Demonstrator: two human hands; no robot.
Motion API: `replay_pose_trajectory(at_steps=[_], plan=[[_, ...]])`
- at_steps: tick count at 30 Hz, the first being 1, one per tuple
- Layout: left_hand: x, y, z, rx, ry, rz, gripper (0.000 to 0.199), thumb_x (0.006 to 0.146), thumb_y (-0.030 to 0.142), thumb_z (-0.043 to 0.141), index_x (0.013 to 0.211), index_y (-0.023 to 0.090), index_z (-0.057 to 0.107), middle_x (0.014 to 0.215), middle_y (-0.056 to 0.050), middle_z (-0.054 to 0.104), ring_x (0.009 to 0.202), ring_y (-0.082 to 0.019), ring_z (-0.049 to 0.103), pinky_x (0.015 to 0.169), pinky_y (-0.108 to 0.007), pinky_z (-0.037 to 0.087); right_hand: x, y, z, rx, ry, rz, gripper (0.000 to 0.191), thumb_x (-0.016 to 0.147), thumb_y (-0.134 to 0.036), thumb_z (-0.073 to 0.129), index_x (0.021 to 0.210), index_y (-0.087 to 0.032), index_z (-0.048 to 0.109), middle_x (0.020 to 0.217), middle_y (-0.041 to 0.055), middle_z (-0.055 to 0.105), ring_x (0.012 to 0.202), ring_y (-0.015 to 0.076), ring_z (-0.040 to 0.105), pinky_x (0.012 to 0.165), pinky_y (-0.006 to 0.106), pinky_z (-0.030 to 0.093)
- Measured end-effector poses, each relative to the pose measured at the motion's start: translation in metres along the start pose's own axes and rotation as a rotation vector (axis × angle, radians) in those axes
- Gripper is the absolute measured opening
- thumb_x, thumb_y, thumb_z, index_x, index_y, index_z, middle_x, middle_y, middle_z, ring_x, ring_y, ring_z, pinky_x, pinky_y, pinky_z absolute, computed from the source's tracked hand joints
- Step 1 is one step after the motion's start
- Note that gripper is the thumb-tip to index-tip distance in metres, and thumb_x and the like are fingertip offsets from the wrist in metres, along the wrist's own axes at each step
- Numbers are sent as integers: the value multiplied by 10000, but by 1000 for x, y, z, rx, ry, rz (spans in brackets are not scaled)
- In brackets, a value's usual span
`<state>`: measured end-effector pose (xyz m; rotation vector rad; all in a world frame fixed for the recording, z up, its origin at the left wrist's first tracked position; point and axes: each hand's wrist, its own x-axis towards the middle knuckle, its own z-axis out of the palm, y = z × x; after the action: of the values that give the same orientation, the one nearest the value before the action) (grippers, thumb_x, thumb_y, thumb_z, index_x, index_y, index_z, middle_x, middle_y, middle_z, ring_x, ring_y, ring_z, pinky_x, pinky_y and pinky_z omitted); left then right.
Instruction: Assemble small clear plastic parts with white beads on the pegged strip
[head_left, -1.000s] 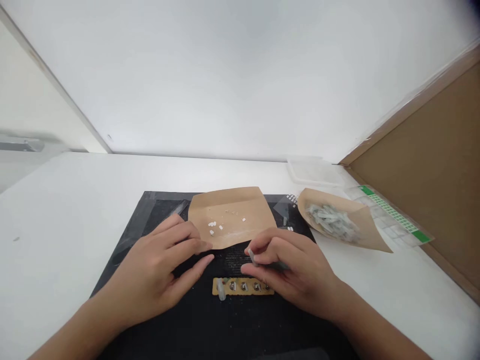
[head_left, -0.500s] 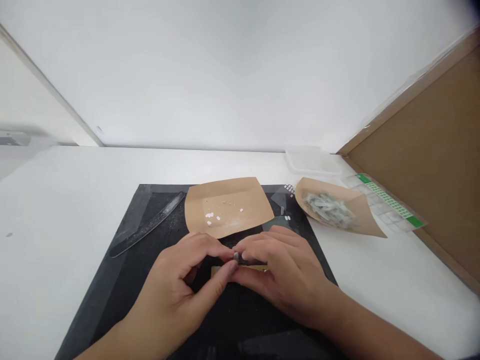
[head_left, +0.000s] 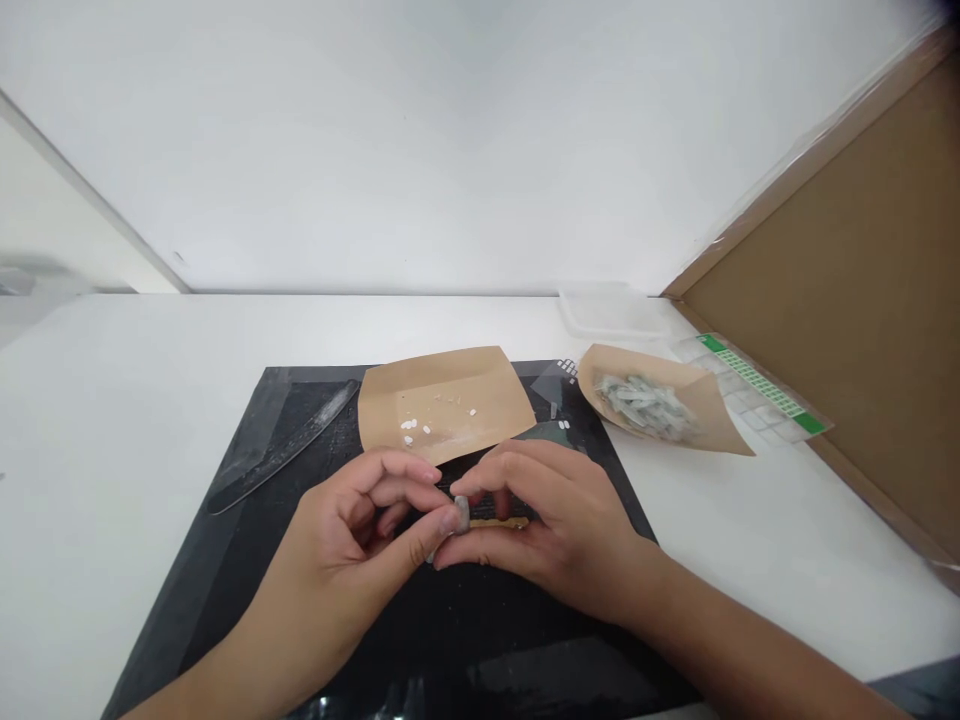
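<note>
A small grey oblong piece (head_left: 462,513) is held upright between my two hands, over the black mat (head_left: 480,640). My left hand (head_left: 352,545) comes from the left, its thumb and a fingertip at the piece's left side and the other fingers loosely curled. My right hand (head_left: 555,515) spans it from the right, index tip at its top and thumb below. Just behind the fingers a narrow tan strip (head_left: 510,523) shows, partly hidden. A brown paper sheet (head_left: 450,385) with several small white bits lies beyond my hands.
At the mat's left lies a curved dark file (head_left: 285,450) with white dust on it. A brown paper tray (head_left: 720,415) of pale greenish slivers stands right. Beyond are a green-edged clear sheet (head_left: 765,385), a clear plastic lid (head_left: 611,312) and a cardboard wall (head_left: 840,280).
My fingers have opened somewhat around the small grey piece, which now shows more plainly and stands slightly further left. The whole view has shifted a little.
</note>
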<state>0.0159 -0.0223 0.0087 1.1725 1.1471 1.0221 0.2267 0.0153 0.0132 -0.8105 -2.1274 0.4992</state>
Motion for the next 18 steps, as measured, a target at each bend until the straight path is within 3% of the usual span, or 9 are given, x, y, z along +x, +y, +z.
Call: replay_pose_trajectory(at_steps=[5, 11, 13, 18], plan=[[3, -2, -2, 158, -7, 97, 139, 939, 361, 774, 995, 238, 744, 846, -6, 822, 736, -140, 778, 621, -173, 611, -1, 5, -6, -30, -21, -21, 364, 825, -492, 882, 893, -174, 717, 759, -15, 690, 635, 95, 579, 628, 237, 436], [6, -1, -11, 450, -3, 344, 159, 1029, 299, 648, 1025, 312, 806, 890, 33, 828, 795, -133, 788, 601, -173, 583, -1, 21, -32, -89, -53, 23, 401, 778, -504, 914, 861, -161, 723, 777, -3, 662, 605, 85, 522, 590, 242, 408], [7, 1, -13, 502, -7, 434, 161, 1029, 258, 644, 988, 287, 797, 882, 27, 800, 777, -118, 756, 580, -178, 550, -2, 24, -37, -91, -86, 40, 423, 759, -527, 920, 852, -165, 723, 785, -4, 656, 600, 84, 507, 577, 246, 389], [10, 2, -14, 582, -95, 672, 147, 997, 108, 657, 926, 188, 757, 876, -19, 702, 800, -114, 658, 719, -241, 544, -5, 24, -34, -139, -171, -20, 483, 692, -602, 931, 826, -189, 719, 770, -35, 649, 638, 97, 523, 625, 273, 344]])
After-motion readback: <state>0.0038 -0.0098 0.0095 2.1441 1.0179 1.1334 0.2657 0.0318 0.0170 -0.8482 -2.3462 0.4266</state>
